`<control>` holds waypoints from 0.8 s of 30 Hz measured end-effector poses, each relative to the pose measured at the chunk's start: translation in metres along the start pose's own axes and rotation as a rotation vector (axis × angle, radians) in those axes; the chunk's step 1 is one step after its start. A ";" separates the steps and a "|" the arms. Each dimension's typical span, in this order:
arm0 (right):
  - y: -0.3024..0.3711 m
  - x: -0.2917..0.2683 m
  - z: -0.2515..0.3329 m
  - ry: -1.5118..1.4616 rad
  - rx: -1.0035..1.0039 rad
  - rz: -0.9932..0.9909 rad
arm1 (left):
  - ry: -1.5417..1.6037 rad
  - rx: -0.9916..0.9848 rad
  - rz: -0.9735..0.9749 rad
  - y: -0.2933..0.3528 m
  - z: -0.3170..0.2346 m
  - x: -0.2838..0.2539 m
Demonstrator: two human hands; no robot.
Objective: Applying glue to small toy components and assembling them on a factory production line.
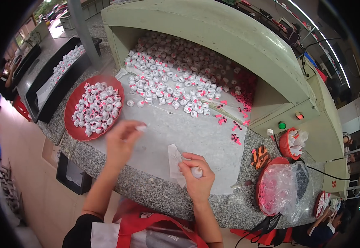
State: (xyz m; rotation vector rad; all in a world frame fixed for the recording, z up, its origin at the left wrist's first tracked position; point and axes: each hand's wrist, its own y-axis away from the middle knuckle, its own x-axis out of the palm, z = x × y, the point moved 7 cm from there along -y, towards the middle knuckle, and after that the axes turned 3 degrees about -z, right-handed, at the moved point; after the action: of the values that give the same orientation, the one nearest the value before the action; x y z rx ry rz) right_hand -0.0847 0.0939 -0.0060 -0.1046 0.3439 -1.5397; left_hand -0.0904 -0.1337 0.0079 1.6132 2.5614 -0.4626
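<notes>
My left hand point(121, 142), smeared by motion, pinches a small white piece with a bit of pink point(141, 128) between thumb and fingers. It hovers over the white paper sheet point(155, 120), just right of a red scalloped bowl point(69, 106) heaped with similar white and pink pieces point(95, 109). My right hand point(198, 175) is wrapped round a small white bottle point(196, 172), whose rounded end shows between the fingers. Beside that hand lies a folded strip of white paper point(174, 159). Many more white pieces point(163, 87) spread out from under the pale green machine housing point(188, 25).
Small pink parts point(234, 128) lie at the pile's right. Along the granite counter point(147, 186) stand a small red basket point(284, 144), an orange and black striped item point(260, 157) and a plastic-covered bowl point(266, 188). A long black tray point(43, 111) sits left, beside a grey post point(82, 33).
</notes>
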 end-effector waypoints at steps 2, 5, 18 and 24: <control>0.004 -0.026 -0.009 -0.115 0.266 -0.096 | -0.323 0.154 -0.286 -0.032 0.007 -0.055; 0.007 -0.039 -0.010 -0.093 0.256 -0.073 | -0.985 0.338 -0.329 -0.057 0.007 -0.063; 0.015 -0.057 0.006 0.085 0.227 -0.117 | -0.313 0.290 0.165 -0.057 -0.007 0.133; 0.000 -0.044 0.029 -0.226 0.200 -0.156 | 1.288 -0.806 0.485 0.025 0.000 0.112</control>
State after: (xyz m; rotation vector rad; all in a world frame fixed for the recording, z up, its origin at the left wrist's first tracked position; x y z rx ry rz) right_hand -0.0764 0.1327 0.0280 -0.1501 0.0016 -1.6890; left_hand -0.1181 -0.0267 -0.0229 2.3100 2.0296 1.8908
